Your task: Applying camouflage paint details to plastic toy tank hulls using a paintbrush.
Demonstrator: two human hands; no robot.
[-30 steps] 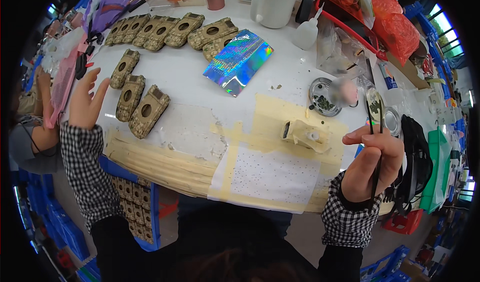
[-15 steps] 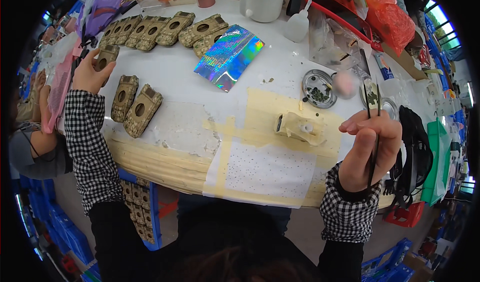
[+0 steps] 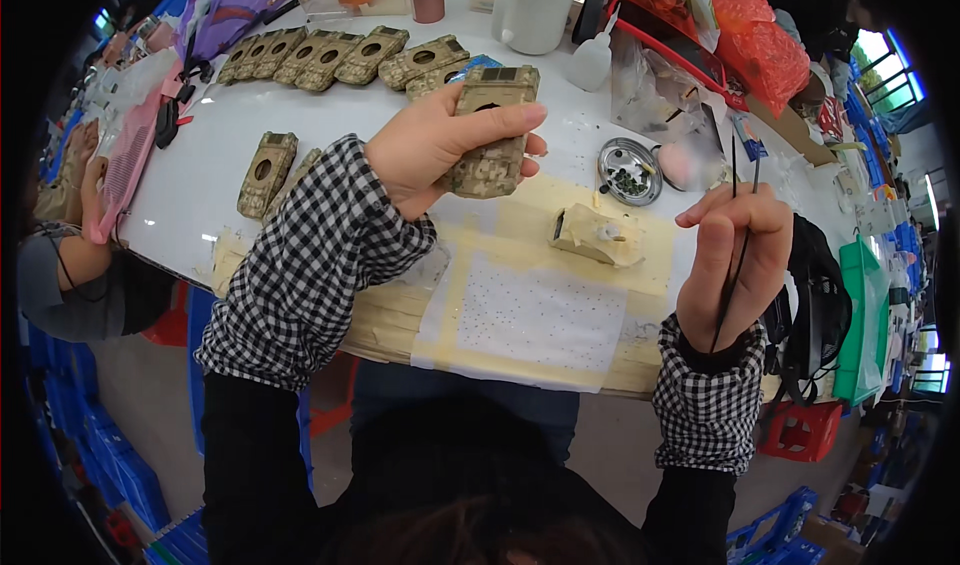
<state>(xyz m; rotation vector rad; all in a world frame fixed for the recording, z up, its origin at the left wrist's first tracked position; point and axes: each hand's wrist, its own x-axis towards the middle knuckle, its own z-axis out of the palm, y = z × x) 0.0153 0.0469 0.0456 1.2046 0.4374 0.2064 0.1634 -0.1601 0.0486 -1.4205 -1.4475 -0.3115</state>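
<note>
My left hand [image 3: 425, 150] is closed around a camouflage-painted model tank hull [image 3: 492, 170], held raised over the middle of the table with the thumb across its top. My right hand [image 3: 735, 255] pinches a pair of dark tweezers [image 3: 734, 160], tips pointing up and away from me, with nothing visible between them. Beyond it lies a round metal dish [image 3: 629, 203] with small dark green pieces. A block wrapped in yellowish tape [image 3: 598, 237] sits between my hands. Nearer me, a white sheet with small dots [image 3: 540, 330] is taped down.
More camouflage hulls [image 3: 372, 57] line the far left, and another hull [image 3: 266, 177] lies nearer, beside one partly behind my sleeve. A white mug [image 3: 535, 15], squeeze bottle [image 3: 592, 60] and red plastic bag [image 3: 760, 40] stand at the back. A green tray [image 3: 860, 315] is right.
My left hand has brought the hull from the far left to the middle, now hiding most of the shiny holographic pouch. My right hand, still holding the tweezers, has shifted slightly.
</note>
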